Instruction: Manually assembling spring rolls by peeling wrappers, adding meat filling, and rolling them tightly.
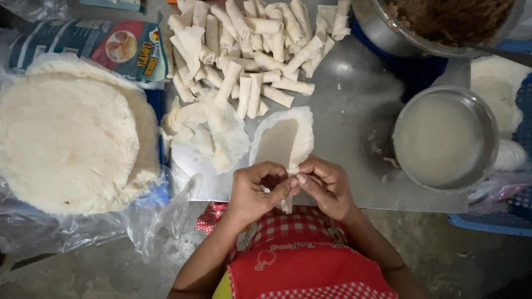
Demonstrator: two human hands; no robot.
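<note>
the person's left hand (259, 185) and right hand (327, 185) meet at the near edge of the metal table (354, 111), fingertips pinched together on the lower end of a thin wrapper sheet (284, 138). both hands are closed on that sheet, each from its own side, so the near end sits right between the 2 grips while the rest of it lies flat on the table and stretches away from the person. holding it there likely keeps the soft sheet taut and lets the edge be folded or rolled.

the pile of finished rolls (249, 50) lies farther back, out of the working spot. a stack of round wrappers (72, 138) rests on plastic to the left, torn wrapper scraps (208, 130) just beside the sheet. a bowl of pale liquid (446, 138) stands to the right, within reach, and a bowl of brown filling (449, 22) sits beyond it.
</note>
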